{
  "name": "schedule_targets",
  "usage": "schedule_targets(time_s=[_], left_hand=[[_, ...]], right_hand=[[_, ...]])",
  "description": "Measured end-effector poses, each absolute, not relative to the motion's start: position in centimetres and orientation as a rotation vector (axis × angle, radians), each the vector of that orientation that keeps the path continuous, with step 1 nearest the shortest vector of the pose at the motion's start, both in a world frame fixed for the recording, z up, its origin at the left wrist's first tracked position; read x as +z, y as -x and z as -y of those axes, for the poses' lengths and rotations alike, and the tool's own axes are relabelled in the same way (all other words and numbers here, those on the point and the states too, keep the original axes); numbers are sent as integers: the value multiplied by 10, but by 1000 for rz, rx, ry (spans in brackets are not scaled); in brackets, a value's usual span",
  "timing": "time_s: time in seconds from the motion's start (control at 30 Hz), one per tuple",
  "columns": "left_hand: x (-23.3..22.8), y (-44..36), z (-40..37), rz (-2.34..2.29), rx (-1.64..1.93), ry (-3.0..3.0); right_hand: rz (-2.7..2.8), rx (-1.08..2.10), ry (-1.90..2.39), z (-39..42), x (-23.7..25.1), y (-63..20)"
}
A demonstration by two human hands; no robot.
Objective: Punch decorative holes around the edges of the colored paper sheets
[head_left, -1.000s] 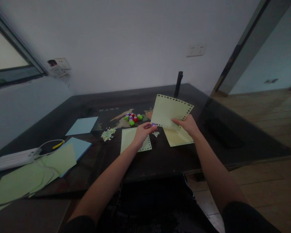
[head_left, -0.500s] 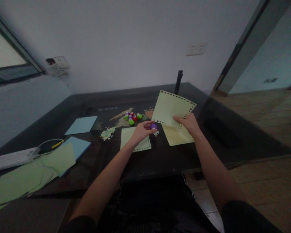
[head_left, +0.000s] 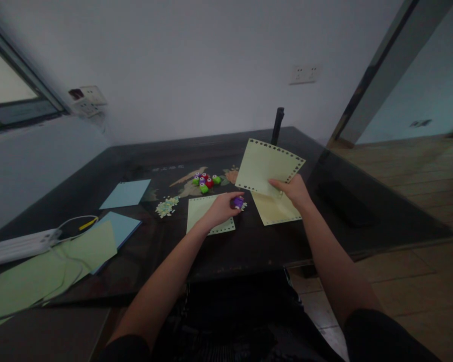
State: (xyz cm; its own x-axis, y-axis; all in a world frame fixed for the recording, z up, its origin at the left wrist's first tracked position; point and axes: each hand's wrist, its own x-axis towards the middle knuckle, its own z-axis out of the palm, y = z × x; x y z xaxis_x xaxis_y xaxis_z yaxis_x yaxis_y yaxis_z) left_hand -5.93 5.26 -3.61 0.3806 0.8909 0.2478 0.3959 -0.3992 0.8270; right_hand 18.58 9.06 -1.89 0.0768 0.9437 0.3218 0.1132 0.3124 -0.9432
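My right hand holds up a pale green paper sheet whose edges are punched with small heart-shaped holes. Under it a pale yellow sheet lies flat on the dark table. My left hand grips a small purple paper punch low over the table, beside another punched green sheet. A cluster of several small punches, green, red and purple, sits farther back. A pile of punched paper bits lies to the left of the flat green sheet.
Blue sheets and green sheets lie at the left with a white power strip and its cable. A dark upright post stands at the table's far edge. Wood floor shows to the right.
My left hand has lowered the purple punch from the held sheet's corner down toward the table. My right hand has lifted the punched green sheet slightly.
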Motion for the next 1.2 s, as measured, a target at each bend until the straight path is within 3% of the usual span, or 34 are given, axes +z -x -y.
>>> schedule_targets(time_s=[0.73, 1.2], left_hand=[[-29, 61, -50, -1203, 876, -2102], [-18, 55, -53, -1210, 1089, -1606]], right_hand=[[1269, 812, 1082, -98, -26, -190], [1105, 665, 1089, -100, -20, -203]])
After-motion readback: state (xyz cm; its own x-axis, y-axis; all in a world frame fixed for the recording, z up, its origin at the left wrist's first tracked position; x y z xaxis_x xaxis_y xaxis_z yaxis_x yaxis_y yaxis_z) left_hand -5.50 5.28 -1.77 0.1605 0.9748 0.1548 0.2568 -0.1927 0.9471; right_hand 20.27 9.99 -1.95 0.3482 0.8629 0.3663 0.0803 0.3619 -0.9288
